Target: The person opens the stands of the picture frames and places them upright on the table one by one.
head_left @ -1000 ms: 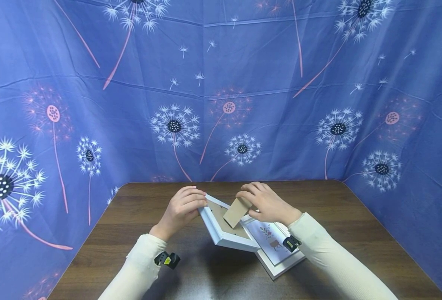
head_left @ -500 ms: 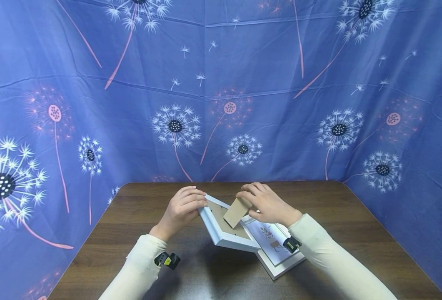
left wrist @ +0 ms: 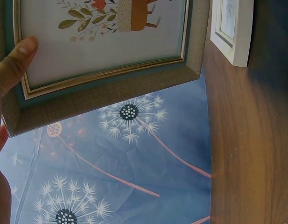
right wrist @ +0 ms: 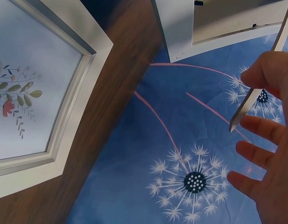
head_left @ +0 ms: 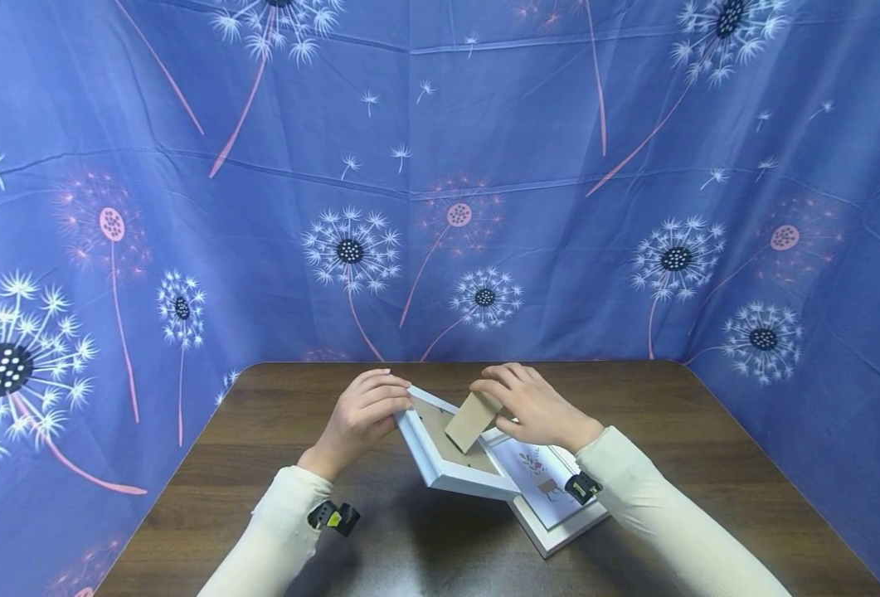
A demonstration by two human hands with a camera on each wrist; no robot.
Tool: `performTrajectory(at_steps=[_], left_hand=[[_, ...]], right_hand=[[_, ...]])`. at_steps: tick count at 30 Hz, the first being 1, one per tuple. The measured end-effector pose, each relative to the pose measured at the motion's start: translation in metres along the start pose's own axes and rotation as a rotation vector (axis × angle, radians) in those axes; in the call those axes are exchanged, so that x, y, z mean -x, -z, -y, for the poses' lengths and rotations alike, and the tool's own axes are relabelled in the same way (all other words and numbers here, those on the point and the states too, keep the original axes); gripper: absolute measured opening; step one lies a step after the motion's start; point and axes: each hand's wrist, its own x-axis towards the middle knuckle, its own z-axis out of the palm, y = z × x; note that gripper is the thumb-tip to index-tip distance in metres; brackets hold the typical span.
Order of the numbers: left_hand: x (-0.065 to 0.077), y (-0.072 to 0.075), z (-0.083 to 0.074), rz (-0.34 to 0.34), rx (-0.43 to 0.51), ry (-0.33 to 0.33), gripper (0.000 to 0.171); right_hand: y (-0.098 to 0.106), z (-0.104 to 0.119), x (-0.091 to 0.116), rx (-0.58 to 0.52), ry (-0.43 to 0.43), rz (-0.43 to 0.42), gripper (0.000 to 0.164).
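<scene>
Head view: the left hand (head_left: 361,419) grips a pale-sided picture frame (head_left: 447,453) at its 10 o'clock edge; the right hand (head_left: 540,406), at the frame's 2 o'clock, holds a tan stand (head_left: 473,421) angled out from the back. State of grip, left: closed on the rim, fingers at the back edge and, per the left wrist view, thumb laid on the picture face. State of grip, right: thumb and forefinger pinch the stand with no gap visible, the other three fingers spread apart, per the right wrist view. The picture frame is tilted, back side up, above the wooden table (head_left: 260,452). A second frame (head_left: 559,535) lies picture up at 4 o'clock from it, partly hidden; whether the two touch cannot be determined. Change: against the pictures of one second and half a second ago, no displacement is found in either hand, the picture frame or the stand; only the whole view has shifted slightly. Assessed meaning: work on the stand is at a steady hold, without visible progress over this interval. The stand's joint could not be verified.
</scene>
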Motion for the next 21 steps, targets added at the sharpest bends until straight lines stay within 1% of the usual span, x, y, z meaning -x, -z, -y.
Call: performTrajectory(at_steps=[7, 15, 19, 21], left_hand=[[-0.001, 0.002, -0.001, -0.006, 0.002, 0.008, 0.006], [-0.001, 0.002, 0.001, -0.008, -0.007, -0.007, 0.017], [0.001, 0.003, 0.002, 0.005, -0.011, 0.005, 0.019], [0.002, 0.004, 0.003, 0.013, -0.009, 0.012, 0.018]], right_hand=[[0.001, -0.002, 0.003, 0.009, -0.013, -0.031, 0.057], [0.0, -0.007, 0.007, 0.004, -0.025, -0.039, 0.058], [0.001, -0.009, 0.01, -0.004, -0.028, -0.05, 0.057], [0.002, -0.01, 0.011, -0.009, -0.032, -0.051, 0.057]])
